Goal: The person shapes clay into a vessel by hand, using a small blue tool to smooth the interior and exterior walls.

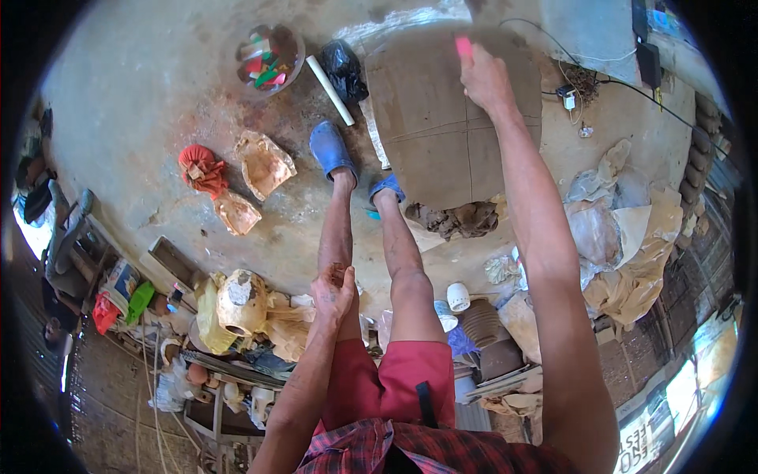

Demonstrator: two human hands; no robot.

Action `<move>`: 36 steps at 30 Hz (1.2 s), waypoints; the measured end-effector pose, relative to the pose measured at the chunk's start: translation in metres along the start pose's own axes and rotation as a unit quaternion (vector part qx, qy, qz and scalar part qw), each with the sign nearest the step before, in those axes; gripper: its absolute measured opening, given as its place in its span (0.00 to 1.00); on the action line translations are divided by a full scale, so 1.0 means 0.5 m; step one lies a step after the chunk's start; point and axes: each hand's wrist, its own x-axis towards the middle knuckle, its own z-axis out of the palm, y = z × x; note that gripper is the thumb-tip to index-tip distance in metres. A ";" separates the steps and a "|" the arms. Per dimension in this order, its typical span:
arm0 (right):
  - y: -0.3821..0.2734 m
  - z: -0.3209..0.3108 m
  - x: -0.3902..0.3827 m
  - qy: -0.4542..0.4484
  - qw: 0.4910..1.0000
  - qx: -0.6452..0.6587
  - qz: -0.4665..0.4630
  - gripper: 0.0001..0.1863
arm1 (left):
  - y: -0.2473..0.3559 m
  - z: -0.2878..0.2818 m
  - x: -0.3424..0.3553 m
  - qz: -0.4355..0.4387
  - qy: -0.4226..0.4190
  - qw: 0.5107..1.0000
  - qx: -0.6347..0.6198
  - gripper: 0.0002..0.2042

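The right hand (485,79) pinches a pink tool (463,47) near the far edge of a clay slab (426,158), which uneven pressure could gouge; I cannot tell the grip of the left hand (332,294).

Diffuse daylight leaves the concrete floor (181,103) pale and fairly bright, with soft-edged shading. The grey-brown clay slab (426,150) looks matte, its scored lines readable, while the black plastic bag (341,69) and the clear plastic sheeting (592,229) catch small glints. White glare burns out an opening at the far left and patches at the lower right; the lower left is dim, its clutter hard to make out. The pink tool (463,47) in the right hand (487,81) looks soft-edged. Fisheye distortion curves the surroundings toward a black circular border, with bluish fringing at right.
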 end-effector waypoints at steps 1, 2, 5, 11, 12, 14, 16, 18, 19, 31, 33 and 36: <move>0.011 0.004 -0.016 -0.001 1.000 0.000 -0.002 0.18 | 0.001 0.007 -0.003 0.008 0.003 1.000 -0.005 0.13; 0.022 0.009 -0.037 -0.003 1.000 0.001 -0.005 0.18 | 0.003 0.014 -0.007 0.016 0.005 1.000 -0.010 0.13; 0.051 0.024 -0.108 -0.016 1.000 0.003 0.012 0.16 | 0.001 0.030 -0.022 0.001 0.009 1.000 -0.026 0.13; 0.133 0.058 -0.226 -0.038 0.998 0.002 0.042 0.15 | 0.010 0.046 -0.032 -0.028 -0.004 0.999 -0.025 0.13; 0.142 0.061 -0.243 -0.037 0.998 0.003 0.046 0.15 | 0.009 0.049 -0.031 -0.031 -0.011 0.999 -0.025 0.13; 0.154 0.075 -0.279 -0.050 0.998 -0.007 0.046 0.15 | -0.002 0.049 -0.031 -0.041 -0.021 0.999 -0.020 0.13; 0.185 0.088 -0.316 -0.058 0.997 -0.015 0.054 0.14 | -0.008 0.052 -0.029 0.013 0.001 1.000 0.013 0.13; 0.222 0.101 -0.354 -0.067 0.995 -0.019 0.067 0.14 | -0.015 0.058 -0.028 -0.010 -0.022 1.000 -0.012 0.14; 0.222 0.105 -0.375 -0.066 0.995 -0.037 0.061 0.14 | -0.009 0.056 -0.030 -0.012 -0.020 1.000 -0.014 0.14; 0.487 0.184 -0.677 -0.277 0.941 -0.178 0.079 0.17 | 0.019 0.047 -0.030 -0.044 -0.043 0.997 -0.046 0.13; 0.470 0.184 -0.714 -0.263 0.940 -0.201 0.089 0.18 | -0.018 0.052 -0.024 -0.037 -0.036 0.998 -0.038 0.14; 0.383 0.158 -0.689 -0.233 0.952 -0.168 0.103 0.19 | -0.026 0.049 -0.032 -0.060 -0.029 0.996 -0.055 0.15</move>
